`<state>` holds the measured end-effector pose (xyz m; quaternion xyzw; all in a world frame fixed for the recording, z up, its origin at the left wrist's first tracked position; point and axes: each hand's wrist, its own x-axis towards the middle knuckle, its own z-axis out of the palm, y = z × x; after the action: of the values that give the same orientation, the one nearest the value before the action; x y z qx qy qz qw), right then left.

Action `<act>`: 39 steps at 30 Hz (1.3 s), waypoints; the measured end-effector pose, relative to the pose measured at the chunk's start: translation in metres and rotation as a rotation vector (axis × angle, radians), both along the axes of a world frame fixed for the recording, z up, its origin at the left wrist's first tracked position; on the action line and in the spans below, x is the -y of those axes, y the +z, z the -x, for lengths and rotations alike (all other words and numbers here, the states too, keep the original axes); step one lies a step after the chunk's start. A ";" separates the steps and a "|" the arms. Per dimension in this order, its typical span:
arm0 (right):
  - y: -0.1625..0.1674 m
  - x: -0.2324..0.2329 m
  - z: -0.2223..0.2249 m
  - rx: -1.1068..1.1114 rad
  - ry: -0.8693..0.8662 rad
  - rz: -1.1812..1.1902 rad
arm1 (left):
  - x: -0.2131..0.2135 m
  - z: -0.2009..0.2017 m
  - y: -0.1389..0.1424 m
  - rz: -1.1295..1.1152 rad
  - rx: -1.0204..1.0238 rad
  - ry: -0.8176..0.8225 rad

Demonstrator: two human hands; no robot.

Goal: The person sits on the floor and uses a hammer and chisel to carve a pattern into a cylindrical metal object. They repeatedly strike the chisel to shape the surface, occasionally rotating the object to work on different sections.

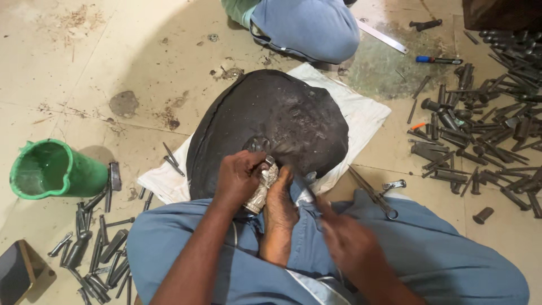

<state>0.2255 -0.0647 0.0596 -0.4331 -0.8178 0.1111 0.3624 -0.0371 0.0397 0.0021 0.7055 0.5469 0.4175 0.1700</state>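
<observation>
My left hand (240,178) is closed around a small embossed silver metal piece (261,192), holding it at the near edge of a black domed mound (282,116). My bare foot (279,217) presses against the same piece from below. The mound rests on a white cloth (361,116) on the floor. My right hand (350,243) hovers blurred over my blue-clad lap, to the right of the foot. Whether it holds anything cannot be made out.
A green bucket (53,169) stands at the left, with several dark metal punches (99,248) below it. A bigger heap of punches (485,130) lies at the right. Metal tongs (375,197) lie by my knee. Another person's knee (307,25), a steel ruler (381,36) and a blue pen (437,60) are at the top.
</observation>
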 end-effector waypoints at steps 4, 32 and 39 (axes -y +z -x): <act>-0.016 0.005 -0.007 -0.136 -0.238 0.125 | 0.003 -0.002 0.004 0.038 0.013 0.006; -0.011 0.002 0.011 -0.535 -0.410 0.614 | 0.026 0.015 -0.026 0.485 0.519 0.628; 0.016 -0.003 0.024 -0.463 -0.470 0.635 | 0.018 0.030 -0.017 -0.160 -0.185 0.539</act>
<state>0.2014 -0.0613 0.0754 -0.6600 -0.5203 0.3649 0.4006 -0.0672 0.0221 -0.0147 0.5809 0.6932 0.4234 -0.0536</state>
